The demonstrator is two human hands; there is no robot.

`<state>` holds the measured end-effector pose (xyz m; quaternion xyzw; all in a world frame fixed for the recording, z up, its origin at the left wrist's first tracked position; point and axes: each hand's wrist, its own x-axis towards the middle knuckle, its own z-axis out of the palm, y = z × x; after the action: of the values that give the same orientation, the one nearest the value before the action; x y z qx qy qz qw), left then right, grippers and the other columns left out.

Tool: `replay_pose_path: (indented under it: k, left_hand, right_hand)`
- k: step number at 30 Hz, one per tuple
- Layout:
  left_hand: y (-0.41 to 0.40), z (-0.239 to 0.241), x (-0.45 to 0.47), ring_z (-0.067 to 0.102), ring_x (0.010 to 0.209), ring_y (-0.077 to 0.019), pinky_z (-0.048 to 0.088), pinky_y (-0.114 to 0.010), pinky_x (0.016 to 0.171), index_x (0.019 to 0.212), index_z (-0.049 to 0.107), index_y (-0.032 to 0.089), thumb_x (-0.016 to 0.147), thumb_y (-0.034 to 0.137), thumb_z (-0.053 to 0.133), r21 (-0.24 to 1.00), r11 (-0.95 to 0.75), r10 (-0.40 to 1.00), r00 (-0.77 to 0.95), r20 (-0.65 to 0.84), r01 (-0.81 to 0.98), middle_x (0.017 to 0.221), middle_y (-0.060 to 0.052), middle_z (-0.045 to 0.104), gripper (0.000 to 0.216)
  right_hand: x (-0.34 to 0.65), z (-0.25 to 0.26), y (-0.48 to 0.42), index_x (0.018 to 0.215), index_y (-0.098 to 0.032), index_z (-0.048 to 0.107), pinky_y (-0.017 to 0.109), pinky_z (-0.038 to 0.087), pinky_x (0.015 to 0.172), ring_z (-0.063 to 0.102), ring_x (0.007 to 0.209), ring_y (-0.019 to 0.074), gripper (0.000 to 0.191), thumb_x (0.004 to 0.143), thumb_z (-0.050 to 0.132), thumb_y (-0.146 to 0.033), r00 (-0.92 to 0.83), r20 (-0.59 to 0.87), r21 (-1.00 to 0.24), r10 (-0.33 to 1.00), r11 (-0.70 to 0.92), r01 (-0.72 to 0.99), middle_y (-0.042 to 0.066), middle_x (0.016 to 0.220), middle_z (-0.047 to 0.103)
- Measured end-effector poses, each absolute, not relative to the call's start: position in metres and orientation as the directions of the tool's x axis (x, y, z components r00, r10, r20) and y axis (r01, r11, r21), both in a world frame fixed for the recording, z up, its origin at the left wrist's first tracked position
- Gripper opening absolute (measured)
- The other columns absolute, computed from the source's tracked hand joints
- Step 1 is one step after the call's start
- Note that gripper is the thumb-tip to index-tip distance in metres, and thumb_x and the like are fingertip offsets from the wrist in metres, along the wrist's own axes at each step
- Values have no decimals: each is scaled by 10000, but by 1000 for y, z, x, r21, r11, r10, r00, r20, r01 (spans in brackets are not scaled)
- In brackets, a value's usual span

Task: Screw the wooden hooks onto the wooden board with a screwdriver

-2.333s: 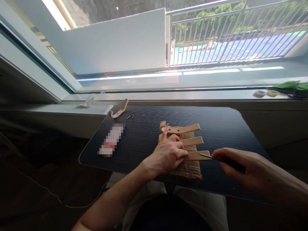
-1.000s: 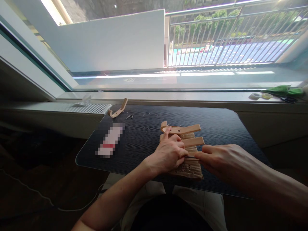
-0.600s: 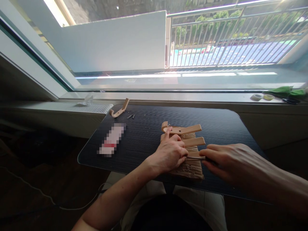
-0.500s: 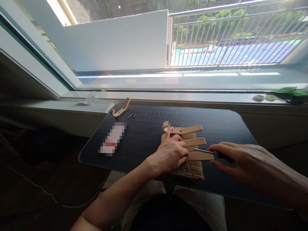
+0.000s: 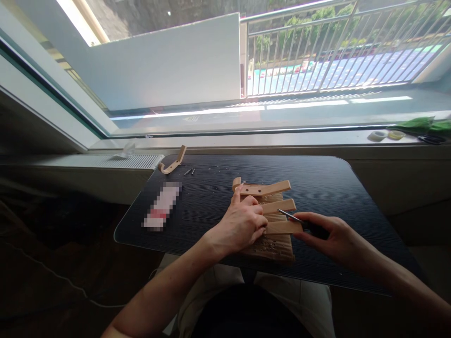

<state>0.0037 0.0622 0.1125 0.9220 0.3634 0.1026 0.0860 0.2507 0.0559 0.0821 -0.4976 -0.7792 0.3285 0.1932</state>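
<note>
My left hand (image 5: pixel 243 225) lies on a pale wooden board (image 5: pixel 275 246) near the front edge of the dark tabletop (image 5: pixel 327 183). It presses down where three wooden hooks cross the board: far hook (image 5: pixel 264 188), middle hook (image 5: pixel 282 205), near hook (image 5: pixel 285 227). Its fingers are curled over their left ends, and I cannot tell whether that grip pinches the near hook or only bears on it. My right hand (image 5: pixel 329 234) has its grip clenched round the dark handle of a screwdriver (image 5: pixel 292 217). The shaft slants across the gap between the middle and near hooks.

Nothing stands between the hands and the board. A loose hook (image 5: pixel 172 162) and a few screws (image 5: pixel 190 171) lie at the far left corner, a blurred packet (image 5: pixel 161 211) nearer me, and two tape rolls (image 5: pixel 386 135) on the sill.

A second ago the right hand was up against the left, covering the near hook. Now it sits further right and the hook's end shows. The left hand has not moved.
</note>
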Motion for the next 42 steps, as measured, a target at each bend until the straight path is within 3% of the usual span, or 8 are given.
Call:
replay_pose_path:
  k: [4, 8, 17, 21, 32, 42]
  left_hand:
    - [62, 113, 4, 508, 991, -191, -27, -569, 1089, 767, 675, 219, 847, 284, 538, 224, -719, 691, 711, 129, 658, 836, 9, 652, 172]
    - [62, 113, 6, 517, 992, -191, -29, -570, 1088, 783, 682, 226, 838, 284, 555, 234, -718, 691, 711, 130, 655, 834, 9, 659, 150]
    - [64, 140, -13, 505, 1080, -167, 14, -505, 1115, 877, 683, 237, 842, 266, 557, 449, -592, 798, 563, 214, 669, 927, 12, 665, 134]
    - [64, 141, -16, 481, 1117, -182, 16, -533, 1106, 866, 685, 236, 845, 256, 549, 430, -584, 806, 555, 207, 688, 930, 4, 664, 139]
    - [61, 121, 1, 528, 1000, -169, -36, -556, 1091, 829, 687, 243, 835, 255, 568, 333, -699, 701, 699, 142, 633, 865, 20, 661, 119]
    - [62, 114, 3, 493, 1004, -189, 4, -565, 1087, 837, 690, 259, 849, 284, 542, 280, -710, 691, 716, 100, 646, 791, 22, 657, 150]
  right_hand:
    - [249, 84, 53, 1088, -174, 614, 259, 481, 624, 621, 709, 170, 366, 802, 575, -398, -438, -7, -717, 899, 301, 629, 31, 879, 695]
    - [248, 85, 51, 1066, -165, 613, 246, 464, 552, 586, 601, 144, 351, 811, 561, -400, -434, -6, -700, 901, 306, 645, 17, 749, 672]
    - [242, 93, 50, 1002, -166, 637, 216, 441, 522, 573, 584, 133, 324, 813, 543, -412, -454, -34, -685, 890, 310, 659, 4, 716, 658]
    - [243, 92, 51, 1016, -156, 630, 232, 464, 572, 598, 640, 149, 332, 825, 526, -406, -457, -33, -686, 889, 313, 657, 22, 775, 673]
    - [240, 98, 50, 981, -170, 641, 219, 439, 526, 568, 578, 128, 289, 810, 543, -381, -439, -11, -684, 899, 313, 658, 6, 704, 657]
    - [243, 93, 52, 997, -173, 635, 227, 439, 543, 582, 592, 135, 319, 810, 544, -414, -450, -24, -668, 893, 321, 671, 6, 727, 665]
